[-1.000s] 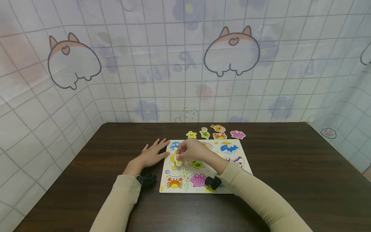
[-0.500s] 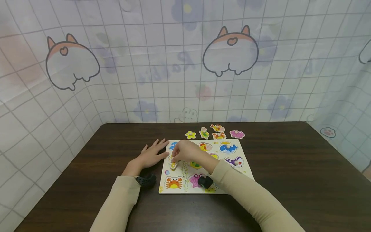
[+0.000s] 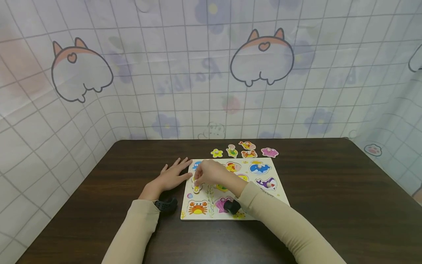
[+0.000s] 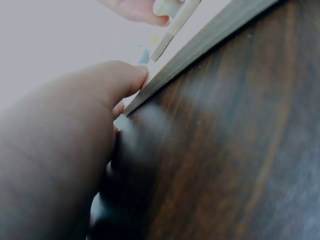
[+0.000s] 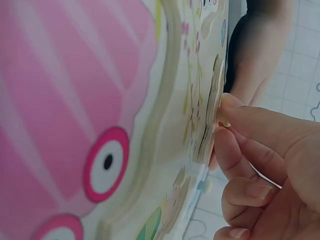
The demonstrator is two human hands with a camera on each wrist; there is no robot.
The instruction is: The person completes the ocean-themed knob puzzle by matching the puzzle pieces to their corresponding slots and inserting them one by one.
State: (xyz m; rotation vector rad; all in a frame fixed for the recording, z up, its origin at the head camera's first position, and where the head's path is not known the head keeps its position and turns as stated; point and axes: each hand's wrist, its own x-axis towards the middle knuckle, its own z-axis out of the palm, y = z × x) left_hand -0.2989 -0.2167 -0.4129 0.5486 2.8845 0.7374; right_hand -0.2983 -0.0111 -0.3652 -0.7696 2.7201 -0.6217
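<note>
My right hand (image 3: pixel 212 172) reaches over the wooden puzzle board (image 3: pixel 204 197) and pinches the knob of a yellow seahorse puzzle piece (image 3: pixel 197 189). The piece lies at the seahorse picture on the board's left side, partly covered by my fingers. In the right wrist view the thumb and index finger of my right hand (image 5: pixel 265 165) meet at the knob, and the piece (image 5: pixel 214 107) sits slightly proud of the surface. My left hand (image 3: pixel 169 178) rests flat on the table, fingers spread. Its thumb touches the board's edge (image 4: pixel 190 60) in the left wrist view.
Behind the board lie loose pieces: a yellow star (image 3: pixel 217 153), a mermaid (image 3: pixel 232 151), a fish (image 3: pixel 247 146), a crab (image 3: pixel 249 154) and a pink shell (image 3: pixel 269 152). A blue whale (image 3: pixel 259 168) and purple whale (image 3: pixel 267 184) with knobs sit in the board. Patterned cloth surrounds the table.
My right hand has moved slightly left, bringing the seahorse piece from beside the seahorse picture down onto it. During the last half second it has barely shifted. The left hand stays put.
</note>
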